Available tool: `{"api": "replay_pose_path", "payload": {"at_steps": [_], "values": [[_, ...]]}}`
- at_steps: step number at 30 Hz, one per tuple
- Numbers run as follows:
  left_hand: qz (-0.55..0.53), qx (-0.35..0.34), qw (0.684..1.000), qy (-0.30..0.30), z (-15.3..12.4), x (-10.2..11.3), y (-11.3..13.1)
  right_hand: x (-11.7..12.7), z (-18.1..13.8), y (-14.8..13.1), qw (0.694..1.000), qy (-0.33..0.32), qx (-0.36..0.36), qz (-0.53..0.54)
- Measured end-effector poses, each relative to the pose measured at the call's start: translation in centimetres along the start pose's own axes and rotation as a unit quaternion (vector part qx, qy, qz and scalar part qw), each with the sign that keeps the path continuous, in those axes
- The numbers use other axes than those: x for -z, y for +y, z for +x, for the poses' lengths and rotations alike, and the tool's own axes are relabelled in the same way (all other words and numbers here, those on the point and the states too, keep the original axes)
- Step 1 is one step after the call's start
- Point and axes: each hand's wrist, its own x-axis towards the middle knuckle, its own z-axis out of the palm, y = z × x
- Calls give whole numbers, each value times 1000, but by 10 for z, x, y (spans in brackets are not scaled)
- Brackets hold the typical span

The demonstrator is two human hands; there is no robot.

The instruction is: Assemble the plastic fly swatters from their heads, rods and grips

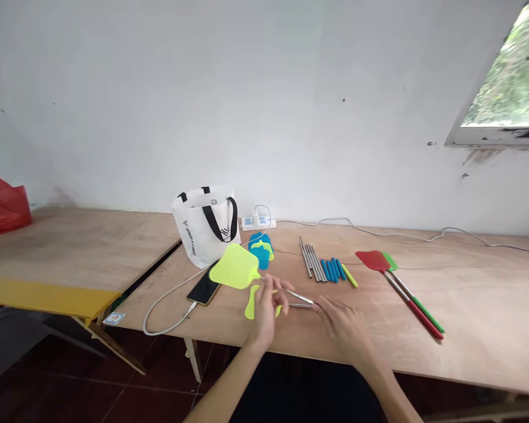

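My left hand (267,308) is closed around the neck of a yellow fly swatter head (234,267), where a thin metal rod (297,295) joins it. My right hand (341,323) pinches the other end of that rod, low over the wooden table (467,317). A second yellow swatter head (251,302) lies under my left hand. Blue swatter heads (261,247) sit just behind.
A row of metal rods (311,261) with blue grips (332,269) and one yellow grip (349,275) lies mid-table. Finished red and green swatters (397,282) lie right. A white tote bag (207,226), a phone (204,289) on a cable and a power strip (258,222) are left. A red bag (2,202) sits far left.
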Motion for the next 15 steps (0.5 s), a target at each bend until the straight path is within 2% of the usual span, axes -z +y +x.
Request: {"api": "replay_pose_path", "payload": {"at_steps": [5, 9, 12, 15], "values": [[-35, -65, 997, 35, 24, 30, 39, 18, 3, 45, 1000, -8, 11, 0], [-49, -112, 989, 78, 30, 45, 65, 30, 5, 69, 1000, 4, 9, 28], [-23, -113, 992, 54, 27, 46, 73, 36, 3, 75, 998, -9, -20, 66], [-2, -109, 994, 32, 25, 45, 72, 43, 0, 73, 991, -53, -50, 109]]}}
